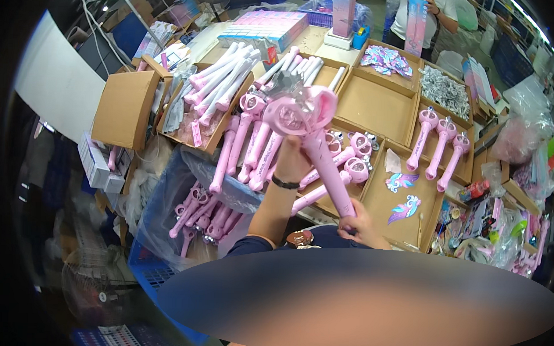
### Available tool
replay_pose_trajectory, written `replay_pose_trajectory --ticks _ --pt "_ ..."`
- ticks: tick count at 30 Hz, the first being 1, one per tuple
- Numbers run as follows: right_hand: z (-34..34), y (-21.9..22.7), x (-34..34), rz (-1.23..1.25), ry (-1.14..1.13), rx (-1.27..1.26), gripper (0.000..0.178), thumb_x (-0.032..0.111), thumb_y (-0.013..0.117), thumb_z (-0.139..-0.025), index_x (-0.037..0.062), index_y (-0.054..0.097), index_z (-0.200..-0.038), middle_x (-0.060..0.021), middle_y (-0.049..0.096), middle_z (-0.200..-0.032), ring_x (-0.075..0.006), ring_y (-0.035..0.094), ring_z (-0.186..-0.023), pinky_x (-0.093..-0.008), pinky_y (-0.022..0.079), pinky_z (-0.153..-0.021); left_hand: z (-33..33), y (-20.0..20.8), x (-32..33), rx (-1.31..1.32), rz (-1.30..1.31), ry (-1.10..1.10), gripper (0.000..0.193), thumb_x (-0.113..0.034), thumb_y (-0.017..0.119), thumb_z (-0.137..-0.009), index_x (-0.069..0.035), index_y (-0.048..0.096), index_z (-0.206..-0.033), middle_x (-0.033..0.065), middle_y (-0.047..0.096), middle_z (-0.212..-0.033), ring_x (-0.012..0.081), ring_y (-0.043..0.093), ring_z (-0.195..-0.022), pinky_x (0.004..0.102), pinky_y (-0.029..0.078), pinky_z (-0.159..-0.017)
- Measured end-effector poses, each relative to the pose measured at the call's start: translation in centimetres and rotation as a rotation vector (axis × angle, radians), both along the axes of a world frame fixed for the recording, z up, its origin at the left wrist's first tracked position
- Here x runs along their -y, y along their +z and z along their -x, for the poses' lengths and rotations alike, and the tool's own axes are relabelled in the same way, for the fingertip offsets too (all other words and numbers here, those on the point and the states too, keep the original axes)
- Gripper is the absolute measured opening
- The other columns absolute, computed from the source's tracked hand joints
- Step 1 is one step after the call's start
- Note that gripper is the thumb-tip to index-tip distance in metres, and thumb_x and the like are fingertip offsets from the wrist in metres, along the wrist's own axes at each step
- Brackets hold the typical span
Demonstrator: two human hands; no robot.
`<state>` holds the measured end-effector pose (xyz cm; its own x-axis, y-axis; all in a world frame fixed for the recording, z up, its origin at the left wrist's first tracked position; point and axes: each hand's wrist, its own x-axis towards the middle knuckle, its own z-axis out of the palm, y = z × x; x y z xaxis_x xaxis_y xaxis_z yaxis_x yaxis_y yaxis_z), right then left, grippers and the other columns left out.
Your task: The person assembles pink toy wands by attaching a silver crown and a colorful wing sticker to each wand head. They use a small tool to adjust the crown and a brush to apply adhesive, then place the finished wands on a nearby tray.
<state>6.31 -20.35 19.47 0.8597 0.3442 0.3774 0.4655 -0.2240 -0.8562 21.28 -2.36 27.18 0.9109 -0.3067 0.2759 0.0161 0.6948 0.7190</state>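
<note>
A pink toy wand (327,165) slants across the middle, its wide head up and away from me. My right hand (362,226) is closed round the lower end of its handle. My left hand (294,160), below a black wristband, is raised to the underside of the wand's head. Its fingers are hidden behind the head, so their grip does not show. Clear plastic (287,85) shows around the top of the wand. More pink wands (246,138) lie just left of my left hand. Beyond my right hand, winged decorations (404,209) lie in a cardboard tray (378,222).
A blue crate (145,254) with bagged wands stands at left. White-wrapped wands (222,79) fill a box behind. Three wands (444,142) lie in a tray at right, near a tray of silvery pieces (444,90). Another person (444,17) stands across the table.
</note>
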Motion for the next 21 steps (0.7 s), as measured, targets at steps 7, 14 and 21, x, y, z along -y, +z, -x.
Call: replay_pose_trajectory --ticks 7,14,21 --pt "-0.2 -1.2 -0.1 -0.501 -0.171 -0.246 0.016 0.006 0.064 -0.078 0.003 0.055 -0.09 -0.0165 0.043 -0.133 -0.0203 0.051 -0.107 -0.0331 0.043 -0.086 -2.2 0.6 -0.2 0.068 -0.057 0.232 0.091 -0.08 0.044 -0.067 0.001 0.051 -0.109 0.0093 0.06 -0.086 0.0169 0.058 -0.066 0.0275 0.047 -0.054" --pt "-2.4 7.5 -0.4 0.014 -0.63 0.216 0.016 0.005 0.065 -0.082 0.0022 0.061 -0.097 -0.003 0.054 -0.073 -0.008 0.048 -0.057 -0.0217 0.038 -0.049 -1.0 -0.1 -0.8 -0.04 -0.309 -0.104 0.069 -0.061 0.052 -0.081 -0.005 0.039 -0.119 0.0083 0.059 -0.09 0.0134 0.06 -0.065 0.0255 0.05 -0.056" --pt "-3.6 10.0 -1.0 0.207 -0.726 0.464 0.019 0.006 0.07 -0.076 0.0065 0.064 -0.093 -0.0042 0.052 -0.067 -0.0144 0.052 -0.05 -0.0268 0.04 -0.043 0.1 -0.9 -0.8 -0.076 -0.43 0.001 0.07 -0.061 0.05 -0.081 -0.006 0.039 -0.123 0.0097 0.06 -0.093 0.0145 0.061 -0.066 0.0256 0.052 -0.056"
